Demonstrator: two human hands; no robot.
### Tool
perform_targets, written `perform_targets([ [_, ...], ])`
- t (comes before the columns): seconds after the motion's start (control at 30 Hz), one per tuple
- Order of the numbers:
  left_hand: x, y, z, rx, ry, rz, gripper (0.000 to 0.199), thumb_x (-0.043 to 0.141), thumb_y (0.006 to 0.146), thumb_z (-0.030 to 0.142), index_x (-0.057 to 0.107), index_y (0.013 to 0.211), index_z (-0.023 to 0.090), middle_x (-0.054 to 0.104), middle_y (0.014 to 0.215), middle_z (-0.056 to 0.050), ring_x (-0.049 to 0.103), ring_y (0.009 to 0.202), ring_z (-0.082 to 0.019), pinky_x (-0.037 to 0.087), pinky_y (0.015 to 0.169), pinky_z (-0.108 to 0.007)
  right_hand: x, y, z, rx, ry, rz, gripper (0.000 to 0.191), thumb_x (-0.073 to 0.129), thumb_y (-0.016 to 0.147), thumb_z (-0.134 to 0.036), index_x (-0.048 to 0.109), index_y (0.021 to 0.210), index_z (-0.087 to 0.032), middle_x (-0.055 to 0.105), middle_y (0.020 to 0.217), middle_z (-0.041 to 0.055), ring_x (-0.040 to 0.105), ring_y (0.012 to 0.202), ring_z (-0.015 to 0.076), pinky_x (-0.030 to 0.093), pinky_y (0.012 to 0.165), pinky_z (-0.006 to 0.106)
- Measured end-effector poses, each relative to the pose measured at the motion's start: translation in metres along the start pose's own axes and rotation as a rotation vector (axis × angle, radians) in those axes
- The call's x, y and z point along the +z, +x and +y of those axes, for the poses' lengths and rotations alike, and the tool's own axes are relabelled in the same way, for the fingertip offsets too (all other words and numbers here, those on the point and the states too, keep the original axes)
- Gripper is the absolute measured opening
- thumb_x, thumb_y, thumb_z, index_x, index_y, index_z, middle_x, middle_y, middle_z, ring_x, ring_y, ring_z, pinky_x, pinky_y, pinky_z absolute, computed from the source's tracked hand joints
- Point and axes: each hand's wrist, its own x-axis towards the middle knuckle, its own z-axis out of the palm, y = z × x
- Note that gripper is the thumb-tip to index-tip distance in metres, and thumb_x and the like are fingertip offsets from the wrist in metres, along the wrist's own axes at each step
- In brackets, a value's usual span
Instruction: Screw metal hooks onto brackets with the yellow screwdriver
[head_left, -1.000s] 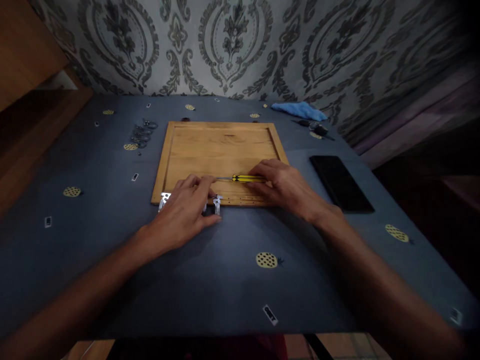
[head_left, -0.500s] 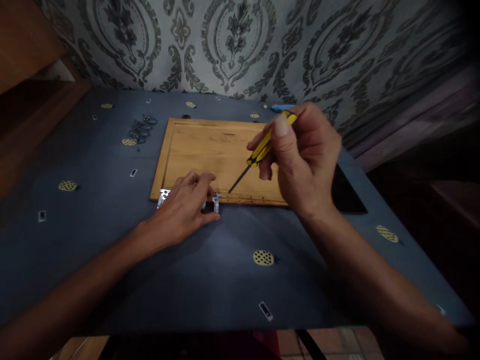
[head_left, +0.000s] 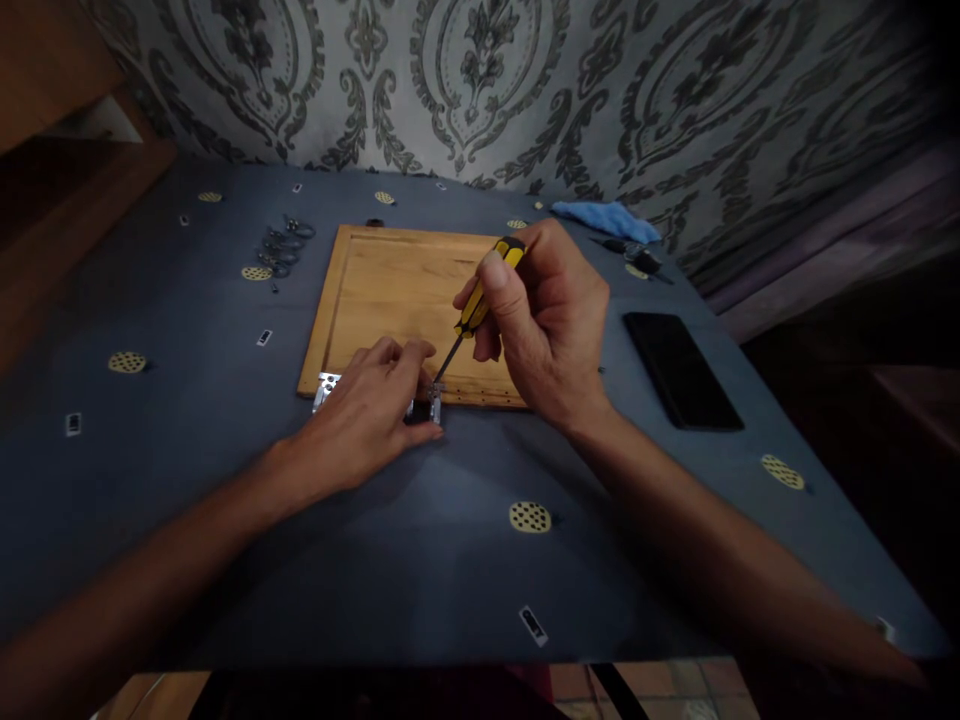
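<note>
My right hand [head_left: 551, 320] grips a yellow-and-black screwdriver [head_left: 487, 290], thumb along its handle. The thin shaft slants down to the left, and its tip is at the right end of a shiny metal fitting [head_left: 435, 402]. This fitting lies along the near edge of a wooden board [head_left: 405, 290]. My left hand [head_left: 371, 400] holds the fitting there, fingers over it and thumb on the near side. The hand covers the fitting's middle, so its exact kind is hard to tell. Small dark holes run along the board's near edge to the right.
Several dark metal rings [head_left: 277, 255] lie left of the board. On the right are a black phone [head_left: 681, 370], a blue cloth [head_left: 607, 218] and a dark plier-like tool [head_left: 636, 256]. A patterned wall [head_left: 472, 90] stands behind the blue tablecloth [head_left: 412, 570].
My right hand has moved left and brought the screwdriver tip from beside the fitting onto its right end. The phone and cloth now show fully. My left hand stays in place.
</note>
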Motion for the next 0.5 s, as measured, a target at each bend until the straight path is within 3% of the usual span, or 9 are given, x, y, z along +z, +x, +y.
perform_targets([
  [0.17,0.0012,0.0002,-0.0001,0.004,0.003,0.007,0.067,0.089,0.083,0.021,0.05,0.137,0.025,0.074,0.115,-0.005,0.064,0.119,-0.032,0.053,0.104,-0.049,0.0006,-0.0002,-0.0005,0.028,-0.078,-0.006,0.06,0.058,0.096,-0.083,0.044,0.084,-0.027,0.065,0.076,-0.0029,0.057,0.048,0.0102,0.042,0.043,0.027],
  [0.5,0.0036,-0.0008,-0.0026,-0.021,0.018,0.03,0.067,0.09,0.082,0.025,0.052,0.138,0.025,0.07,0.123,-0.009,0.066,0.116,-0.033,0.055,0.104,-0.053,-0.0013,-0.0022,0.0005,0.054,-0.161,-0.043,0.053,0.052,0.101,-0.08,0.047,0.089,-0.028,0.066,0.082,0.0001,0.059,0.054,0.013,0.045,0.046,0.028],
])
